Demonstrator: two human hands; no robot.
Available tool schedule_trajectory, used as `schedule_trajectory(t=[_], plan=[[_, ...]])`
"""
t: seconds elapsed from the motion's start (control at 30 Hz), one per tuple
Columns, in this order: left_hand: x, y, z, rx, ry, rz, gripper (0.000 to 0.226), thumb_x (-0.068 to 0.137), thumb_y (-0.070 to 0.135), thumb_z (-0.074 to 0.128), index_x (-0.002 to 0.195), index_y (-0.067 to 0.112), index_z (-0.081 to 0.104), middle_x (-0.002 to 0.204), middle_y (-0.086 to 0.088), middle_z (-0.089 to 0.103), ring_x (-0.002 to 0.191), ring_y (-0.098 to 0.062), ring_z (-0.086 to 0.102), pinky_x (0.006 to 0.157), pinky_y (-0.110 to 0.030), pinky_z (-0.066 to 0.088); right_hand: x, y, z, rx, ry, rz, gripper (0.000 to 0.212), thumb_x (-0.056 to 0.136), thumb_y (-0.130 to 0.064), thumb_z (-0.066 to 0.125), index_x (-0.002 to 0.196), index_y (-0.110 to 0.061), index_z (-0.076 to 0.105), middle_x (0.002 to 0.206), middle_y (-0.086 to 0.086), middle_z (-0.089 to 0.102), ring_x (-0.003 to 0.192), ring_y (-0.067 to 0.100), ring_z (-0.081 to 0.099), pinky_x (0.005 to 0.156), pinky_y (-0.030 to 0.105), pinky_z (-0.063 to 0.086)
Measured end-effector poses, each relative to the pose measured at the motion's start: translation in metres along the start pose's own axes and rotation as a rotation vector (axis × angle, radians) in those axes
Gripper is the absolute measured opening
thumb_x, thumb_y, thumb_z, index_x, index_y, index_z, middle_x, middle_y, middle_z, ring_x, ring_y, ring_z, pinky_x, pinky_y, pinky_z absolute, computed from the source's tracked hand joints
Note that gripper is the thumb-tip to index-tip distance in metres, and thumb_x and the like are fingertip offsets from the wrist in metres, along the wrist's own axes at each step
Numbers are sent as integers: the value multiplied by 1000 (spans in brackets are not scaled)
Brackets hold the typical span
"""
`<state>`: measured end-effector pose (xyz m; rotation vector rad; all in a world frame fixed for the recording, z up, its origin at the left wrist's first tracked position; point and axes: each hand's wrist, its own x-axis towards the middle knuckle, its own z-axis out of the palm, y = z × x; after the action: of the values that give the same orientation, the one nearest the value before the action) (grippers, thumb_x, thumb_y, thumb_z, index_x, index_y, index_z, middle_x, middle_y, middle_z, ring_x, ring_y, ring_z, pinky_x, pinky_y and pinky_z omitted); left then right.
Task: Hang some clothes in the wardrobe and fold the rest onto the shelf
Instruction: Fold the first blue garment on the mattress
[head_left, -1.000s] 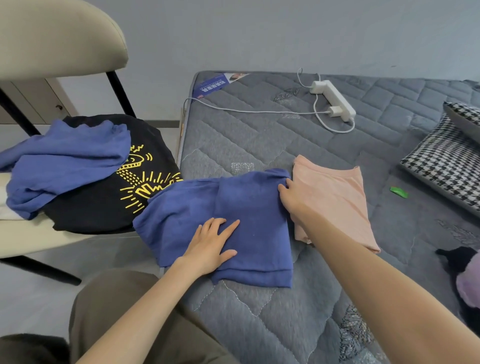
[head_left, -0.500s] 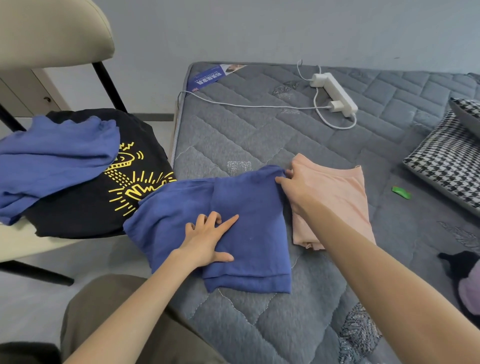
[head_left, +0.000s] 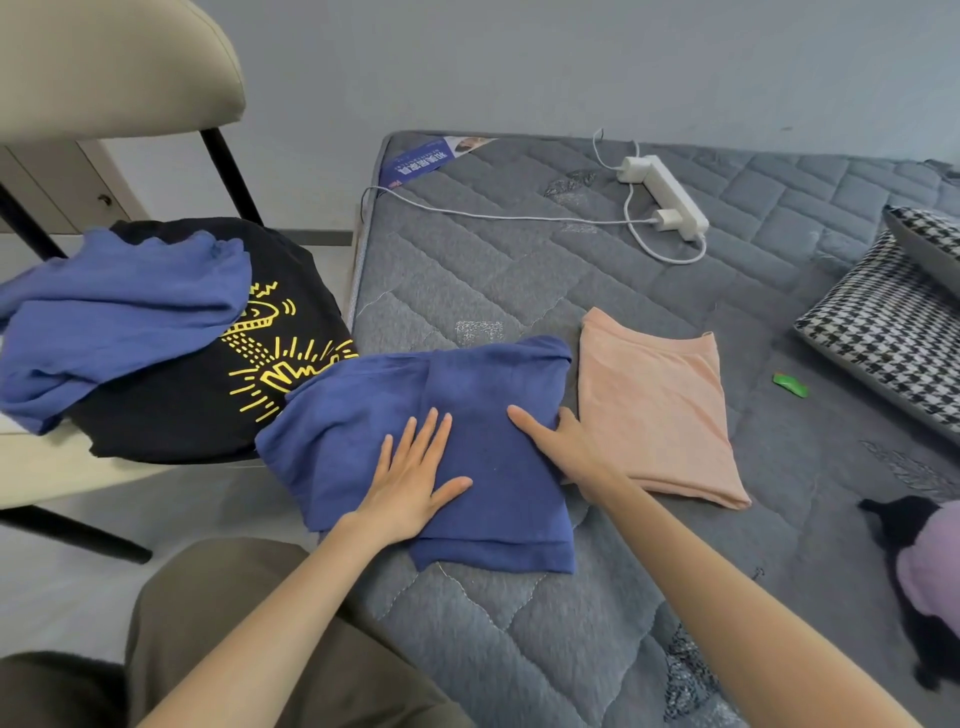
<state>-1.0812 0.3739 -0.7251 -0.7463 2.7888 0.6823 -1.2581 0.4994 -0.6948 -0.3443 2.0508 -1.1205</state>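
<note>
A dark blue garment (head_left: 483, 395) lies partly folded at the near left edge of the grey quilted mattress (head_left: 519, 280), its left part spilling past the mattress edge toward the chair (head_left: 104, 78). The cloth is soft and slightly fuzzy, with one layer doubled over the middle so that a vertical fold line runs down it, and a stitched hem shows along the near edge. The left hand (head_left: 410, 483) rests flat on the garment, palm down, fingers straight and close together, thumb spread to the side, holding nothing. The right hand (head_left: 569, 447) sits at the garment's right edge with one digit stretched flat across the blue cloth; the other fingers bend down at the hem (whether they pinch the fabric I cannot tell). Just beside that edge lies a peach garment (head_left: 660, 410), folded into a neat rectangle on the mattress. On the chair seat a black T-shirt (head_left: 208, 395) with a yellow line print lies in a heap, and a lighter blue garment (head_left: 114, 322) is crumpled on top of it. Farther back on the mattress sit a white power strip (head_left: 670, 195) with its cable, and at the right a houndstooth pillow (head_left: 883, 332)
</note>
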Motion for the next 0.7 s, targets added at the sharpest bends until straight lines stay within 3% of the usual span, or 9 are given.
schedule_trajectory(t=[0.07,0.17,0.37,0.63,0.7], plan=[[1,1,-2,-26,-10,-6,73,96,57,23,145,28,-23,156,8,-24,143,-16,-23,114,-37,-15,0,0,6,3,-11,-49,86,59,-77,66,123,-22,51,116,-10,64,102,12,63,87,36,54],[1,2,-4,-51,-22,-16,69,97,55,21,146,29,-22,156,9,-22,143,-14,-22,114,-37,-15,-2,-1,14,28,-13,-132,77,70,-72,61,128,-22,50,121,-6,63,108,15,61,96,39,50],[2,5,-8,-110,5,-35,65,99,51,20,146,30,-21,156,10,-22,144,-13,-18,116,-39,-11,-4,-5,12,-5,1,-133,60,85,-60,56,131,-22,50,124,-2,61,110,18,60,96,39,50],[15,30,-9,-148,5,25,65,97,55,22,144,38,-20,155,12,-24,144,-14,-18,115,-45,-9,-16,-22,-16,-60,192,-361,39,85,-51,62,119,-36,52,109,-22,60,102,-12,54,81,4,41],[19,40,-6,-168,-3,42,65,97,55,22,144,39,-19,155,12,-24,144,-14,-18,116,-45,-9,-16,-23,-28,-163,239,-372,49,83,-54,62,124,-30,52,119,-16,59,112,0,55,96,16,43]])
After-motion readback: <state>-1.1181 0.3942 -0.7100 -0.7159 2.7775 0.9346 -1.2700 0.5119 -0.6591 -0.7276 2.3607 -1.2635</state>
